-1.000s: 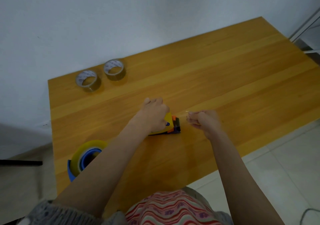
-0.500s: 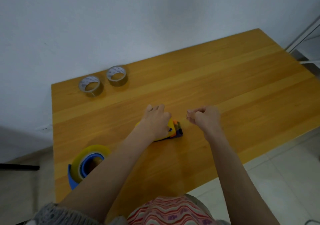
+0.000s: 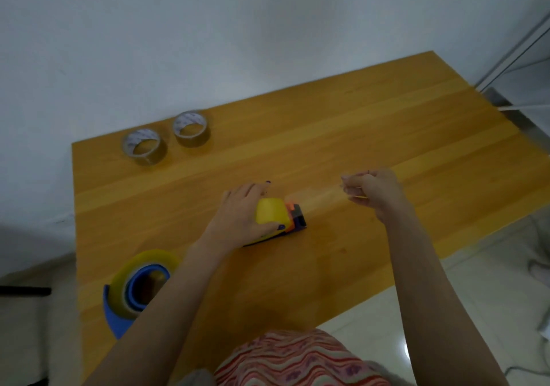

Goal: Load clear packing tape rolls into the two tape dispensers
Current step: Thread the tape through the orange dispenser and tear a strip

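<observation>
Both forearms [image 3: 166,305] were bare to the frame's lower edge. The left hand [image 3: 238,219] wore dark blue polish on its nails [image 3: 280,227]. At six o'clock showed a garment [image 3: 297,359] of wavy red, pink and cream stripes with small purple motifs, with grey fabric [image 3: 196,378] at its nine o'clock.

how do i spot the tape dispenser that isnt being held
Start at the orange-brown wooden table and go to its near left corner. There stands the blue plastic tape dispenser, carrying a wide yellowish clear tape roll. Unlike the yellow-and-orange dispenser mid-table, under the left hand, no hand touches it.
</observation>
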The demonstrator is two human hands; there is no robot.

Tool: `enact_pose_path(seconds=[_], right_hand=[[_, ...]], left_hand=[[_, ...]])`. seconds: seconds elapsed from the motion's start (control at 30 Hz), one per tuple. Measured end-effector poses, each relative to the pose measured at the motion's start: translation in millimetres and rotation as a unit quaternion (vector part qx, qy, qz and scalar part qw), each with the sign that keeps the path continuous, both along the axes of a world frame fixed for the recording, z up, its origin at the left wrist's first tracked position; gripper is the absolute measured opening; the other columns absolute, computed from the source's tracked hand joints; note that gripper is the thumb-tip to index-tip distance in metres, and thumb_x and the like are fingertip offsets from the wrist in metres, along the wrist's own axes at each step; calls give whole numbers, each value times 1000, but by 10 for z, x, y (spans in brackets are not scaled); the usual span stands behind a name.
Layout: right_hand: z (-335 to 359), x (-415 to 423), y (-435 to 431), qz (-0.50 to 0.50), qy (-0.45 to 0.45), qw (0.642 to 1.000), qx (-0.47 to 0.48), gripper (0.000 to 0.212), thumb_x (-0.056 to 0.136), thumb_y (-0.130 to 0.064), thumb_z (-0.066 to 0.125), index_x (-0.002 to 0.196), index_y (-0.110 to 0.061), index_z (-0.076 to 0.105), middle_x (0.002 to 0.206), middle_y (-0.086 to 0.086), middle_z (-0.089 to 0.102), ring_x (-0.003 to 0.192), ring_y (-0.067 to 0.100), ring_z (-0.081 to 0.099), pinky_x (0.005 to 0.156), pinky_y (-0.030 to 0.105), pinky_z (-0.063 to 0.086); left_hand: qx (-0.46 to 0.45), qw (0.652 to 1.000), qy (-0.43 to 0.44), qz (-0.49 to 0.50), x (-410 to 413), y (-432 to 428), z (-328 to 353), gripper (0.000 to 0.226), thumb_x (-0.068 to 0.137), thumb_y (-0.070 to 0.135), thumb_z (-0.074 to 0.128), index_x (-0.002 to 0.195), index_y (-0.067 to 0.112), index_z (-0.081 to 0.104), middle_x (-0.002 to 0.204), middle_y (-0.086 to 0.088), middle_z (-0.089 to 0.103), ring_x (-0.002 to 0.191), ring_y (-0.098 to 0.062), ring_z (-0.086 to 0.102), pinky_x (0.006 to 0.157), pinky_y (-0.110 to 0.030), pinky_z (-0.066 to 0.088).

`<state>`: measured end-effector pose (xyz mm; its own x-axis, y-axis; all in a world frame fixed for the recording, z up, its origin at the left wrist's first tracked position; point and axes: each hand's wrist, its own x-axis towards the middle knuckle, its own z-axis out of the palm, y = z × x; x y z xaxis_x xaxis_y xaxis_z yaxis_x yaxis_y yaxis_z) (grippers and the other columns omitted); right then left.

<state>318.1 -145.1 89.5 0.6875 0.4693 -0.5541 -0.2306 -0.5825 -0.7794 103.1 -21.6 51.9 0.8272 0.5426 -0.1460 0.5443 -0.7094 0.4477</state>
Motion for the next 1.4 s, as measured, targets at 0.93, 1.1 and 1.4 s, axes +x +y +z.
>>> enact_pose_path(seconds=[0.93, 1.1, 1.4], right_hand=[[-653, 230, -48, -99, -16, 992, -74, 15, 84, -11, 67, 93, 0, 65, 77, 3, 65, 93, 23, 64, 82, 43, 55], [-620, 247, -96, -79, 6, 994, -75, 25, 86, -13, 67, 105, 3, 65, 79, 5, 65, 88, 22, 61, 79, 41, 51], [-585, 146, -76, -37, 26, 998, -52, 11, 89, -8, 63, 95, 0, 61, 73, -2, 60, 92, 22, 57, 80, 37, 43]], left_hand=[[83, 963, 229, -111, 339, 132, 358, 55, 87, 43, 57, 134, 16, 45, 118, -10, 45, 101, -29, 53, 69, -35, 43], [111, 937, 316, -99, 683, 1, 494, 34, 88, 36, 59, 107, 9, 52, 114, -9, 48, 79, -25, 49, 61, -32, 42], [172, 907, 374, -85, 1130, -396, 356, 28, 92, 12, 46, 119, 9, 53, 126, -12, 47, 108, -28, 52, 85, -37, 50]])
